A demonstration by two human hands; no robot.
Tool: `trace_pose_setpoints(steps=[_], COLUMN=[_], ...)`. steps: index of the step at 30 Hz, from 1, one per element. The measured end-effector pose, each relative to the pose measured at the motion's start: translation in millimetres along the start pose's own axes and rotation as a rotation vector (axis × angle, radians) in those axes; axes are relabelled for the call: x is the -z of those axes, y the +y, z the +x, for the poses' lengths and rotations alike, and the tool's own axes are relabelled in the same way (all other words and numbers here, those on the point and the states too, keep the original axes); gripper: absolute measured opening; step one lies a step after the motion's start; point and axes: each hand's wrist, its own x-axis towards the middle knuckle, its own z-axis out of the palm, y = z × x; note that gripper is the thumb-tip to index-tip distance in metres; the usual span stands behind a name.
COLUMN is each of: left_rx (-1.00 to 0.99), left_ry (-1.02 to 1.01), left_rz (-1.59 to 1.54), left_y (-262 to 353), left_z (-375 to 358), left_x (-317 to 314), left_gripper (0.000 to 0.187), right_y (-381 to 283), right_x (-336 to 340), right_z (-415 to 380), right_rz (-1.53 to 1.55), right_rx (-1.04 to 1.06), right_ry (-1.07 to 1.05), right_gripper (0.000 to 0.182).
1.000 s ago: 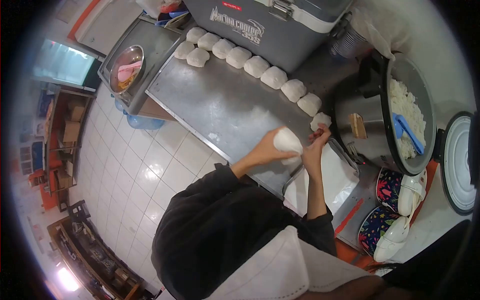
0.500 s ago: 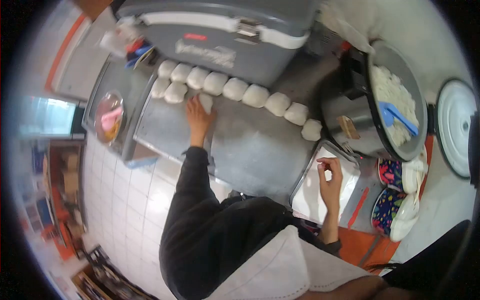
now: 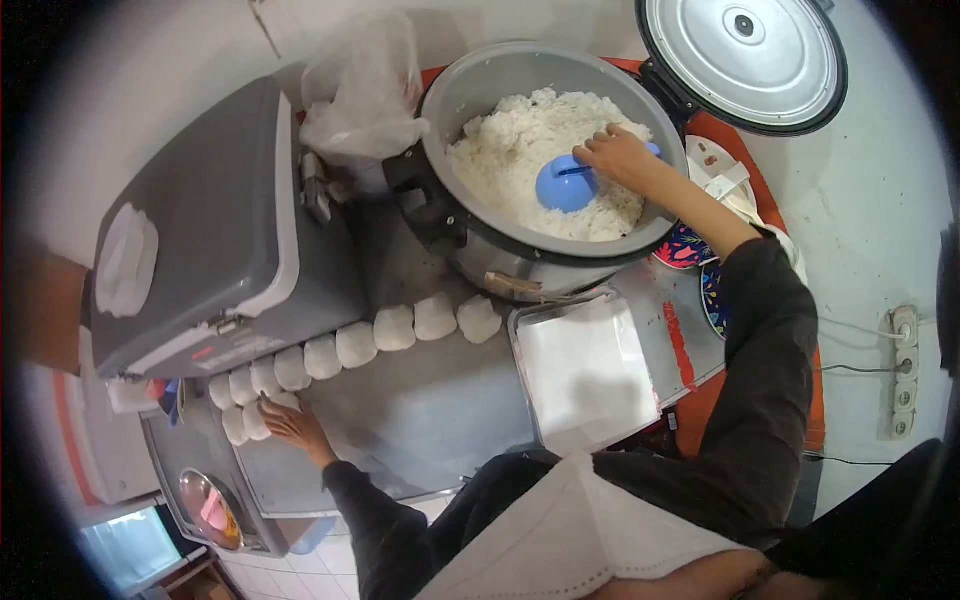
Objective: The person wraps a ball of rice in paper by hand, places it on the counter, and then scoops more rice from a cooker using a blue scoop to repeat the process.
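White rice fills a big cooker pot (image 3: 440, 120), where a blue rice scoop (image 3: 566, 186) lies with its bowl on the rice. My right hand (image 3: 622, 160) is closed over the scoop's handle. At the left, my left hand (image 3: 297, 428) rests with outstretched fingers beside a white rounded bundle (image 3: 285, 402), at the end of a short second row. Its fingertips touch or nearly touch that bundle; the contact is partly hidden. A longer row of similar white bundles (image 3: 356, 345) runs along the metal tabletop (image 3: 430, 410).
White paper sheets (image 3: 585, 370) lie in a tray by the pot. A grey cooler box (image 3: 200, 210) stands behind the bundles, with a plastic bag (image 3: 365, 90) near it. The open lid (image 3: 745, 60), patterned bowls (image 3: 685, 248) and a power strip (image 3: 903, 370) are on the right.
My view has turned right toward the pot. My right hand has gone from above the paper sheets to the scoop handle. My left hand stays by the short row's end bundle.
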Motion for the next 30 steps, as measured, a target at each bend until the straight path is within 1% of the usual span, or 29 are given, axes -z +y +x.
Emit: trace_pose_setpoints(steps=[1, 2, 3, 4, 5, 6, 8, 9, 10, 11, 12, 13, 14, 16, 17, 18, 19, 20, 21, 22, 23, 24, 26, 27, 28, 29, 30], left_rx=[0.054, 0.093, 0.105, 0.06, -0.046, -0.152, -0.291, -0.301, -0.303, -0.303, -0.398, -0.486, -0.483, -0.58, -0.624, -0.622, -0.588, -0.551, -0.55, -0.531, -0.516, -0.529, -0.551, -0.54, -0.515, -0.498, -0.509], left_ry=[0.037, 0.031, -0.013, -0.096, -0.164, -0.236, -0.196, -0.162, -0.124, -0.139, -0.051, 0.037, 0.029, 0.152, 0.169, 0.144, 0.176, 0.223, 0.227, 0.273, 0.31, 0.298, 0.312, 0.3, 0.328, 0.364, 0.372], left_rz=[-0.152, -0.374, -0.603, -0.803, -1.006, -1.209, -1.308, -1.508, -1.709, -1.709, -1.61, -1.508, -1.51, -1.494, -1.48, -1.478, -1.488, -1.496, -1.493, -1.52, -1.548, -1.548, -1.473, -1.477, -1.491, -1.508, -1.518], left_y=[23.3, 53.3, 83.5, 115.3, 140.6, 166.2, 221.6, 250.9, 277.2, 295.1, 310.0, 317.3, 317.6, 315.7, 314.6, 315.0, 316.8, 320.2, 323.6, 326.9, 327.8, 326.0, 326.3, 327.7, 330.7, 334.4, 338.1], left_z=[7.4, 19.8, 31.1, 39.3, 44.4, 49.9, 75.5, 93.5, 107.7, 114.1, 119.0, 120.9, 120.6, 120.5, 122.8, 120.6, 120.1, 121.9, 122.9, 121.5, 119.6, 121.2, 124.1, 120.7, 119.4, 120.4, 121.5], left_x=[22.4, 55.6, 86.1, 112.5, 126.3, 139.2, 177.0, 194.4, 204.2, 204.5, 203.1, 199.5, 189.3, 160.8, 158.5, 159.6, 161.3, 161.7, 160.2, 158.2, 157.5, 158.2, 160.1, 160.9, 161.1, 161.0, 159.5], left_gripper=[0.069, 0.067, 0.065, 0.063, 0.062, 0.062, 0.069, 0.071, 0.074, 0.074, 0.074, 0.074, 0.074, 0.07, 0.068, 0.068, 0.064, 0.061, 0.061, 0.056, 0.052, 0.052, 0.046, 0.046, 0.046, 0.045, 0.045], right_y=[3.0, 4.5, 4.9, 9.0, 12.3, 18.1, 26.2, 22.7, 16.4, 8.4, 1.7, -7.0, -14.1, -26.7, -17.8, -10.4, -9.3, -16.1, -26.9, -37.3, -52.5, -55.5, -51.4, -52.0, -53.5, -54.6, -55.0], right_x=[-4.3, -8.4, 4.1, 18.3, 26.8, 20.7, 6.5, -0.4, -9.2, -21.5, -36.1, -41.8, -45.5, 3.4, 15.7, 26.0, 29.3, 21.2, 8.5, 8.6, 8.4, 5.8, -1.8, 5.4, -1.3, -13.8, -10.6], right_z=[1.1, 3.9, 6.2, 5.6, 9.0, 16.8, 36.8, 49.7, 59.1, 67.0, 70.5, 64.6, 51.9, 30.8, 32.4, 36.2, 40.7, 46.7, 54.5, 64.1, 74.0, 75.4, 80.9, 77.8, 76.6, 77.1, 80.1], right_rz=[-0.017, -0.034, -0.029, -0.064, -0.101, -0.101, -0.056, 0.102, 0.109, 0.326, 0.542, 0.704, 0.705, 0.742, 0.749, 0.719, 0.686, 0.689, 0.557, 0.426, 0.42, 0.432, 0.297, 0.361, 0.36, 0.541, 0.718], right_rx=[0.039, 0.08, 0.072, -0.023, -0.115, -0.117, -0.235, -0.241, -0.243, -0.26, -0.278, -0.217, -0.217, -0.17, -0.168, -0.171, -0.173, -0.167, -0.169, -0.177, -0.215, -0.224, -0.21, -0.21, -0.214, -0.204, -0.194], right_ry=[-0.031, -0.062, -0.063, -0.043, -0.023, -0.034, -0.056, -0.142, -0.155, -0.203, -0.248, -0.243, -0.252, -0.271, -0.29, -0.237, -0.175, -0.174, -0.154, -0.136, -0.178, -0.182, -0.112, -0.157, -0.164, -0.123, -0.074], right_gripper=[0.042, 0.047, 0.047, 0.052, 0.056, 0.056, 0.061, 0.06, 0.06, 0.058, 0.057, 0.052, 0.052, 0.045, 0.045, 0.048, 0.052, 0.052, 0.056, 0.06, 0.075, 0.075, 0.078, 0.073, 0.073, 0.064, 0.056])
